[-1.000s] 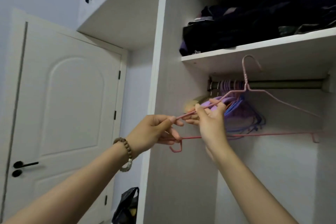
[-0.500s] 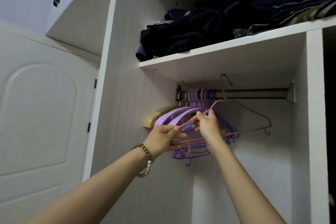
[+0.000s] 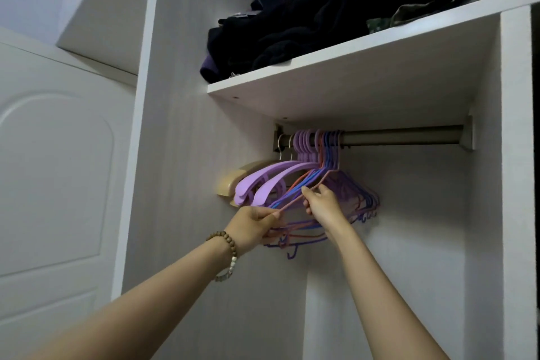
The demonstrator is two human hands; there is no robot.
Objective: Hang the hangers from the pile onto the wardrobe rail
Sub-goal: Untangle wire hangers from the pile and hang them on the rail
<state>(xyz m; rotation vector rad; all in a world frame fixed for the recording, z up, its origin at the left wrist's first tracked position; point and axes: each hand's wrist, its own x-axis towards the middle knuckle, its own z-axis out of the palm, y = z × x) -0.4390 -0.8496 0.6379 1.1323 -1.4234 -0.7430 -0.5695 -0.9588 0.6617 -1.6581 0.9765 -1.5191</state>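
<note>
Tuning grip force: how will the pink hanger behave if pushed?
Thin wire, so the pink hanger is probably light and slightly springy. On the round rail it would likely swing and slide. Packed neighbouring hangers may snag it.

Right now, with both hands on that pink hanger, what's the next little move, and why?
Probably let go. The hook of the pink hanger seems to sit over the rail beside the purple hangers, while the left hand and right hand pinch its sloping arm.

No text, label, brand, number or sign can be read anywhere here.
</note>
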